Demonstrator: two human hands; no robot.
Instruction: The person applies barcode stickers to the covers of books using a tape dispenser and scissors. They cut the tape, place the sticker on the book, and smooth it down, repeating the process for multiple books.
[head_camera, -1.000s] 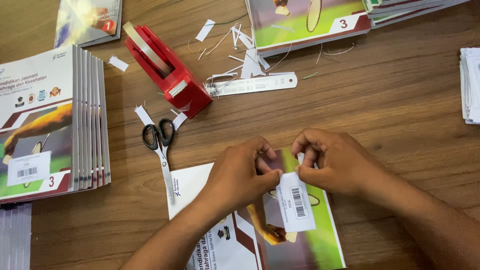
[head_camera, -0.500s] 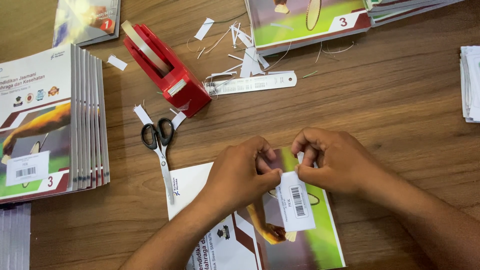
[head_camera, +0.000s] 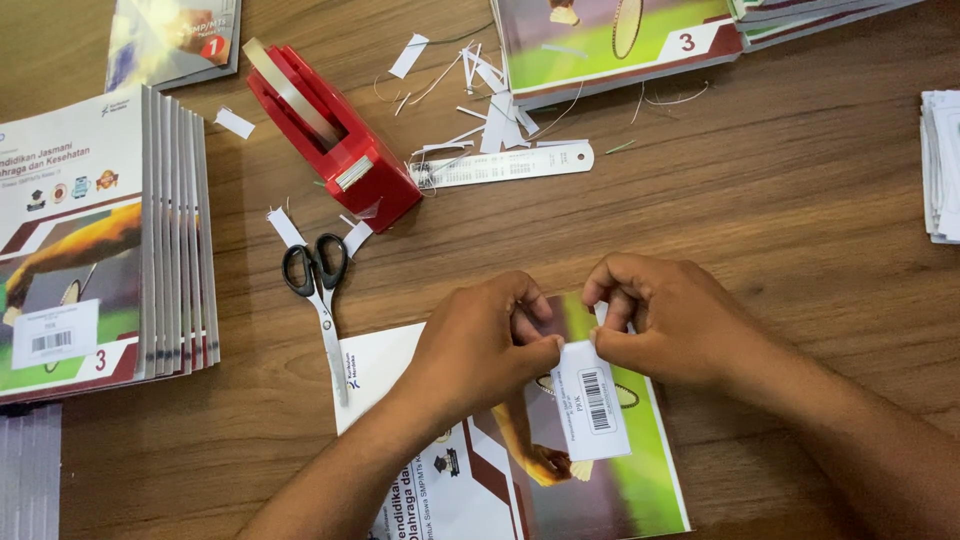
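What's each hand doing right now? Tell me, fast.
Left hand: grip pinched shut on the top edge of the white barcode label.
Right hand: grip pinched shut on the same label, over the book.

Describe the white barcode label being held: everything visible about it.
The barcode label is a small white paper rectangle, taller than wide, printed with a black barcode and fine text. It hangs slightly tilted over the book on the table. The left hand and right hand pinch its top edge; its lower part is free.

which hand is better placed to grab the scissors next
Left, probably. The left hand sits nearer the scissors, which lie to its left; the right hand pinches the barcode label farther away.
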